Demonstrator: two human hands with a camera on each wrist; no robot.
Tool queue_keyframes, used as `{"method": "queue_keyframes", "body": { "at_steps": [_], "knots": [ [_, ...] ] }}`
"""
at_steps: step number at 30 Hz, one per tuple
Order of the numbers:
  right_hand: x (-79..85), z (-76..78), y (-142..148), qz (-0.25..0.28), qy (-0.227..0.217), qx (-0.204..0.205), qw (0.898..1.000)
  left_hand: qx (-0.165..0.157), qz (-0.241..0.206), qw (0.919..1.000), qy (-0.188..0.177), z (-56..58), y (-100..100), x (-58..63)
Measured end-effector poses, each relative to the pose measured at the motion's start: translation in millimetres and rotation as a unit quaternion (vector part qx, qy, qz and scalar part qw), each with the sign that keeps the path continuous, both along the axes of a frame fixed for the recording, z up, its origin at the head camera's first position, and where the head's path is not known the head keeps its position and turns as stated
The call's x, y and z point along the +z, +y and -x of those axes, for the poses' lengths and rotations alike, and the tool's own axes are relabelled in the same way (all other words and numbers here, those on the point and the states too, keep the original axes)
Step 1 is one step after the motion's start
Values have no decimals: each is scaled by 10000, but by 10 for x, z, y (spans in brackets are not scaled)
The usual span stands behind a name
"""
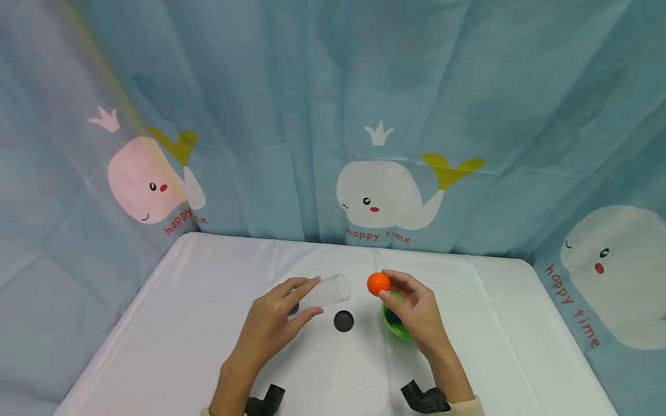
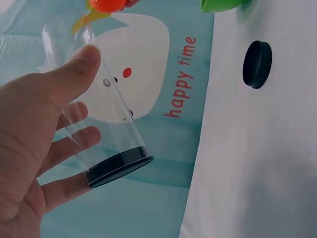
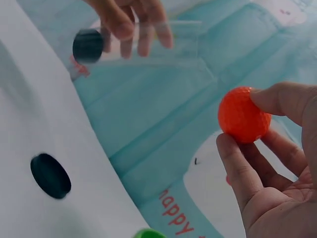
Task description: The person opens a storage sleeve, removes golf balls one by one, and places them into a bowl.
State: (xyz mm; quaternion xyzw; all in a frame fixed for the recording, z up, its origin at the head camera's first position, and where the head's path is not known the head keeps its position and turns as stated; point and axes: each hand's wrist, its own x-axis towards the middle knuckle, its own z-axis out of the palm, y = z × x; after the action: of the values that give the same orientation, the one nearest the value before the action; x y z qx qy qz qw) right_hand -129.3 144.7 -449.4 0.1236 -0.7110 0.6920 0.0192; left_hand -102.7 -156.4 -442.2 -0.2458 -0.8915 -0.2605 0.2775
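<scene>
My left hand (image 1: pixel 273 320) grips a clear plastic tube (image 1: pixel 329 292), tilted, with its open end toward the right. A black end cap (image 2: pixel 121 166) closes the tube's other end in the left wrist view. Between thumb and fingers, my right hand (image 1: pixel 420 312) pinches an orange dimpled golf ball (image 3: pixel 243 115). The ball is held in the air just right of the tube's mouth, apart from it. Below the tube, a loose round black cap (image 1: pixel 343 321) lies on the table. Partly hidden under my right hand is a green bowl (image 1: pixel 399 333) with something dark blue (image 1: pixel 393 317) in it.
A white cloth covers the table (image 1: pixel 171 323). Behind it and along the sides hangs a blue curtain (image 1: pixel 250 115) with printed whales. Black wrist mounts (image 1: pixel 424 397) show near both forearms at the front.
</scene>
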Motion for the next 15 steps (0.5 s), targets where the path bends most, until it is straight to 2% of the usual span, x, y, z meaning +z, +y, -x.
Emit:
{"method": "queue_keyframes", "body": {
  "at_steps": [7,11,15],
  "knots": [
    [-1,-4,148,-293,-127,-26,9995,245,-246,9988,-341,-3,-30,-54],
    [-6,-23,264,-439,-105,-196,9988,357,-382,9975,-477,29,-35,-85],
    [-7,-29,370,-533,-65,-273,9982,267,-672,9929,-942,63,-15,-136]
  ]
}}
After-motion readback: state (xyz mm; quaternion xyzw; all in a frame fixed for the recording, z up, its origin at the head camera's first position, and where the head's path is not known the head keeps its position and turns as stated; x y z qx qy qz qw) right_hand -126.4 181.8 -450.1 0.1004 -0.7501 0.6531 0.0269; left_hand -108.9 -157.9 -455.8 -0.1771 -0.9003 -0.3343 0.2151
